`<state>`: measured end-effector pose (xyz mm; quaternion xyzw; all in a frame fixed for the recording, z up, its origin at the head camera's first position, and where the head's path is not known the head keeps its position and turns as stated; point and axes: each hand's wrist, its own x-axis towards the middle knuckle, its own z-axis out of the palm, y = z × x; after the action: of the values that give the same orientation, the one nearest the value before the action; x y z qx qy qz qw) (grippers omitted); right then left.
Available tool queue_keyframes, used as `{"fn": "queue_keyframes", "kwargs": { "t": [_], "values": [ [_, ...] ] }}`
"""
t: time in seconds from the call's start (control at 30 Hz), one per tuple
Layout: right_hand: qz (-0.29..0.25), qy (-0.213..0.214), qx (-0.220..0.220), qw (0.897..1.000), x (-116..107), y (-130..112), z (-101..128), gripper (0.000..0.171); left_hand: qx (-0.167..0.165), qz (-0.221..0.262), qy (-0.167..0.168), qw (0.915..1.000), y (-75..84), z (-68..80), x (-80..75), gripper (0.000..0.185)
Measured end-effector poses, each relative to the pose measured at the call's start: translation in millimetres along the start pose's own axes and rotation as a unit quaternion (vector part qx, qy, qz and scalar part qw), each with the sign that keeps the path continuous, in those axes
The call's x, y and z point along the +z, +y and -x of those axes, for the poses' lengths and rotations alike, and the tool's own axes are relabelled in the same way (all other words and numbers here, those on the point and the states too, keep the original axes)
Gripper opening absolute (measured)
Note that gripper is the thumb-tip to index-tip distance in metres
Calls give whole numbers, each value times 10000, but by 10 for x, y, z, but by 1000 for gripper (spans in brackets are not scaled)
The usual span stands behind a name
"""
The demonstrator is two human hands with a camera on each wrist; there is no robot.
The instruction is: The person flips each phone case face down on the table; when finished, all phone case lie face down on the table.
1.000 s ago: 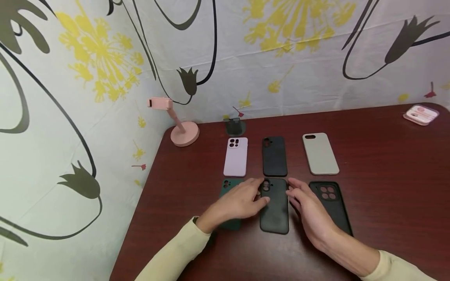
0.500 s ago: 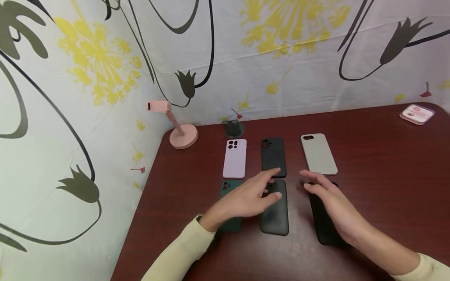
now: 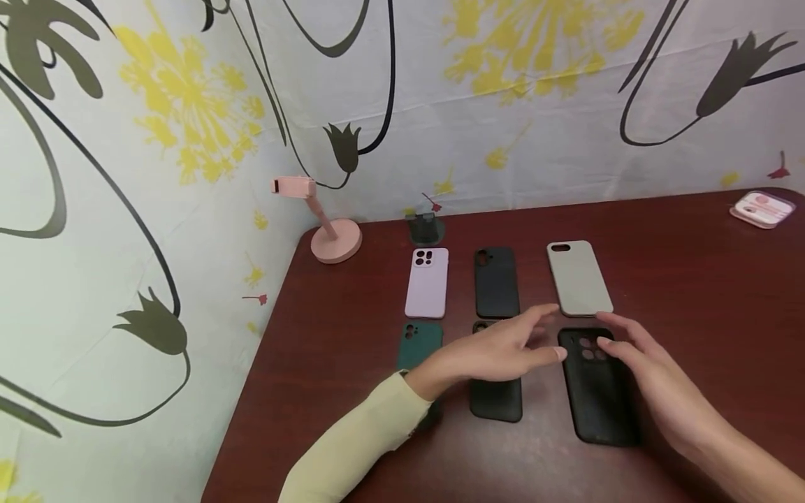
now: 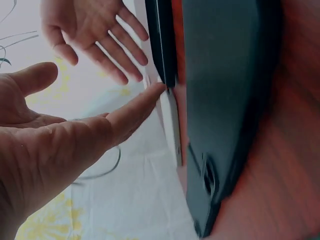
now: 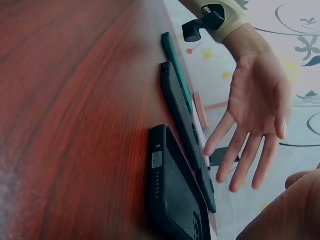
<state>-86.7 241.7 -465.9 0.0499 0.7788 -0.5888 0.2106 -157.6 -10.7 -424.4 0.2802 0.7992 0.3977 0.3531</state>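
In the head view several phone cases lie in two rows on a dark red table (image 3: 704, 300). My left hand (image 3: 497, 353) passes over the middle black phone case (image 3: 497, 404), its fingers extended toward the right-hand black phone case (image 3: 597, 405), which has a cluster of round camera holes. My right hand (image 3: 673, 391) hovers at that case's right side, fingers extended and partly covering its edge. The left wrist view shows both palms, with nothing held in the left hand (image 4: 75, 132). In the right wrist view the black case stands apart from the left hand (image 5: 257, 100).
A green case (image 3: 420, 344) is partly hidden under my left sleeve. Behind lie a lilac case (image 3: 427, 286), a black case (image 3: 496, 286) and a pale grey case (image 3: 580, 283). Toward the wall stand a pink phone stand (image 3: 336, 241), a dark stand (image 3: 425, 229) and a small white-pink box (image 3: 762, 209).
Both hands have moved right, away from the middle black case to either side of the right-hand black case. The right-hand case shows more fully now. The cases appear to lie in the same places.
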Motion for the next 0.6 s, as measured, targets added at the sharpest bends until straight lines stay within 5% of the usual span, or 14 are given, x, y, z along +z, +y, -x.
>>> {"fn": "queue_keyframes", "kwargs": {
  "t": [0.27,0.47,0.6],
  "values": [
    [-1068,-203,430,9931,-123,52,21,79,-322,1046,-52,9940,68,-171,202,83],
    [-965,-200,369,9944,-142,140,36,78,-684,2316,126,9703,81,-192,313,84],
    [-921,-171,272,9952,-143,183,26,77,-953,2660,271,9589,93,-196,388,75]
  ]
}}
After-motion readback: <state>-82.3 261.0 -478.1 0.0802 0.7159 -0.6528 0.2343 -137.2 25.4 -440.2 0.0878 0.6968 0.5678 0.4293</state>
